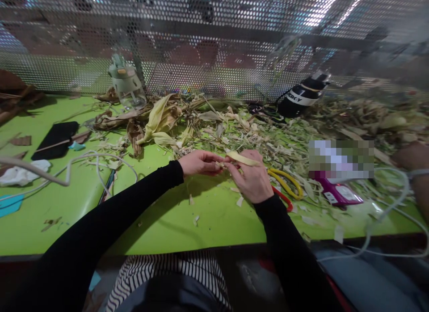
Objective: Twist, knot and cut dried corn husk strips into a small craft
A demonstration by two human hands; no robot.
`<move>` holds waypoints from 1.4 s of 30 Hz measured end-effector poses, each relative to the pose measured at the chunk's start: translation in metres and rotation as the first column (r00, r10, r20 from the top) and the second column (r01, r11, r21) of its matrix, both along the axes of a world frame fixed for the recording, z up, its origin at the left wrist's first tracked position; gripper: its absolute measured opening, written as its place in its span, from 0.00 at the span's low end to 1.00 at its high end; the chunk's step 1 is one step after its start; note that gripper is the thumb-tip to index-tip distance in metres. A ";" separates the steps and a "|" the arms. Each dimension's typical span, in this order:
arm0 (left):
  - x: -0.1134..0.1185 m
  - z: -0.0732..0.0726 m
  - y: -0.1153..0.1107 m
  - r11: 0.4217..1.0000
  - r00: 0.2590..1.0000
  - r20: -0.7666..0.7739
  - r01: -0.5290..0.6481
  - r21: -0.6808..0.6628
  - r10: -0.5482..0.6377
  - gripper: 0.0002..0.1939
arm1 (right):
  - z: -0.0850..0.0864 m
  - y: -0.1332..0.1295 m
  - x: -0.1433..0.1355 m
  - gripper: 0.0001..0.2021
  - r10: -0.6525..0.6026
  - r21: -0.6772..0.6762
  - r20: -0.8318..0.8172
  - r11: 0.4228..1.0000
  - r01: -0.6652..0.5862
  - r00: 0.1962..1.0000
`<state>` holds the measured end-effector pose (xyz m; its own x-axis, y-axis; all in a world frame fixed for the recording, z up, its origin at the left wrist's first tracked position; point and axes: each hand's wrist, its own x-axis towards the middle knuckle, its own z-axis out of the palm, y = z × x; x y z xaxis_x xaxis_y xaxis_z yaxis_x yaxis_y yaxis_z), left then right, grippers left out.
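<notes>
My left hand (202, 163) and my right hand (250, 175) meet above the front middle of the green table (201, 218). Between their fingertips is a pale yellow strip of husk (243, 158); its wide end curves over my right hand. The fingers of both hands are pinched together on it. Beside my right hand lie scissors or a similar tool, with a yellow handle loop (288, 183) and a red one (283, 199) partly hidden by my wrist. Small pale scraps (196, 220) are scattered below my hands.
Behind my hands stretch husk scraps (234, 124) and a yellow-green husk bundle (161, 117). A clear bottle (127, 82), black bottle (301, 95), phone (56, 140) and purple packet (338, 189) stand or lie around. White cables (404, 187) cross both sides. Another person's arm (415, 169) is at right.
</notes>
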<state>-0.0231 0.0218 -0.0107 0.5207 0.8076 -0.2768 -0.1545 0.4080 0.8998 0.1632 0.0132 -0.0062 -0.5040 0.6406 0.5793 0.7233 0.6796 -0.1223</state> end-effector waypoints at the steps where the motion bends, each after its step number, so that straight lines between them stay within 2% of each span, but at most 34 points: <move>1: 0.000 -0.001 0.000 1.000 1.000 -0.007 -0.002 0.009 0.002 0.14 | 0.000 0.000 0.000 0.07 0.000 -0.006 0.005 1.000 0.000 1.000; 8: 0.002 -0.006 0.001 0.996 0.999 -0.032 0.044 0.083 -0.041 0.11 | 0.001 0.001 0.000 0.08 0.120 -0.176 -0.118 0.974 -0.140 0.986; 13: 0.005 -0.007 -0.001 0.999 1.000 -0.026 -0.010 0.044 0.012 0.08 | 0.000 0.001 0.001 0.07 0.026 -0.184 -0.304 0.979 -0.085 0.952; 18: 0.008 -0.004 -0.005 0.991 1.000 -0.001 0.029 0.130 -0.029 0.04 | 0.002 0.000 -0.003 0.05 0.115 -0.176 -0.282 0.970 -0.169 0.952; 22: 0.009 -0.002 -0.006 0.996 0.999 0.032 -0.035 0.084 0.033 0.07 | 0.003 0.001 -0.003 0.04 0.028 -0.087 -0.363 0.994 -0.064 0.931; 27: 0.011 -0.004 -0.006 0.996 0.999 0.053 -0.013 0.083 0.009 0.06 | 0.000 0.002 -0.003 0.04 0.105 -0.097 -0.316 0.985 -0.142 0.943; 32: 0.012 -0.005 -0.007 0.995 0.995 0.085 -0.057 0.077 0.051 0.05 | 0.000 0.002 -0.003 0.04 0.016 -0.057 -0.397 0.997 -0.042 0.917; 37: 0.015 -0.003 -0.009 0.994 0.994 0.104 -0.031 0.102 0.020 0.04 | 0.000 0.001 -0.003 0.05 0.069 -0.061 -0.352 0.993 -0.097 0.933; 40: 0.016 -0.003 -0.009 0.983 0.980 0.160 -0.140 0.119 0.120 0.05 | -0.001 -0.001 -0.002 0.06 -0.027 0.062 -0.443 0.996 0.061 0.896; 42: 0.017 -0.003 -0.009 0.960 0.951 0.216 -0.251 0.126 0.220 0.06 | -0.004 -0.003 -0.004 0.09 -0.041 0.106 -0.449 0.989 0.099 0.893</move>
